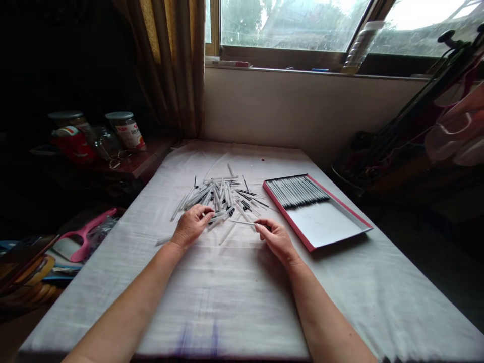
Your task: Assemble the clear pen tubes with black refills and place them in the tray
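My right hand (274,237) pinches a thin pen refill (242,223), which points left from the fingertips. My left hand (192,223) is closed at the near left edge of the pile, its thumb and fingers on a clear pen barrel (220,217). Beyond both hands lies a loose heap of clear pen barrels (217,194), with dark-tipped refills (252,200) on its right side and small black caps among them. To the right, a shallow box (289,222) with red sides holds a row of assembled-looking pens (298,191) across its far half.
A pale cloth (212,302) covers the table. On a side stand at left are jars (128,131), a red container (77,146) and glasses (121,160). A pink-handled item (85,234) lies below them. A curtain (174,70), wall and window stand behind; dark poles lean at right.
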A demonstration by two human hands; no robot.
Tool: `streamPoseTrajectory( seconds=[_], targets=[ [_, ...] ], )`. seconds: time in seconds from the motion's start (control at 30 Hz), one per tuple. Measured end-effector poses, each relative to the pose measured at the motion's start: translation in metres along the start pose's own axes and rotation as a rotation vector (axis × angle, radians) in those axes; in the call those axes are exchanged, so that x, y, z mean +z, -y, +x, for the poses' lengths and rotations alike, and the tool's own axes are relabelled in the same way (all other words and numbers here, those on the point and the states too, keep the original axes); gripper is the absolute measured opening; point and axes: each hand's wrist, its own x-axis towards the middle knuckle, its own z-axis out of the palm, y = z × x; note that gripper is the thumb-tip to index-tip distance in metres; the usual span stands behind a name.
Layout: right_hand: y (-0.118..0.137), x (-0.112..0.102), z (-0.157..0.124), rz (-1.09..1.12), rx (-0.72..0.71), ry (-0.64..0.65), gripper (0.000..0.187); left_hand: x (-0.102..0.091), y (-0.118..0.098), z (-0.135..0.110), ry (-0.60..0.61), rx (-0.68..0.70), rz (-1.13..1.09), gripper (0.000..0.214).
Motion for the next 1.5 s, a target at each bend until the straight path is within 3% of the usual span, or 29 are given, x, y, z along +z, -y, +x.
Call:
streamPoseTrajectory(
  seconds=[0.1,0.17,0.37,0.6,0.77,0.9,1.03,1.17,1.5],
  targets=[
    [-0.001,-0.005,-0.001,-0.011,0.017,-0.049,0.036,-0.016,0.005,0.019,0.135,0.042,0.448,0.021],
    [-0.001,-0.006,-0.002,-0.011,0.024,-0.075,0.035,-0.022,0.005,0.028,0.189,0.042,0.541,0.017],
    [0.004,-0.004,-0.003,0.031,0.049,-0.093,0.033,-0.018,-0.002,0.036,0.244,0.028,0.622,0.008],
    [0.005,-0.001,-0.002,0.224,0.043,-0.155,0.038,-0.018,-0.013,0.029,0.206,0.026,0.666,0.011],
    [0.008,0.001,-0.001,0.417,0.043,-0.219,0.047,-0.021,-0.018,0.003,0.082,0.110,0.299,0.015],
    [0.011,0.003,-0.004,0.464,-0.001,-0.228,0.045,0.004,-0.026,-0.027,0.196,-0.060,-0.194,0.024],
    [0.013,0.005,-0.005,0.447,-0.019,-0.226,0.044,0.025,-0.033,-0.042,0.207,-0.287,-0.527,0.042],
    [0.014,0.006,-0.004,0.442,0.013,-0.217,0.045,0.028,-0.035,-0.044,0.206,-0.345,-0.583,0.048],
    [0.013,0.011,-0.006,0.425,0.125,-0.112,0.037,0.027,-0.035,-0.047,0.237,-0.293,-0.523,0.037]
  ],
)
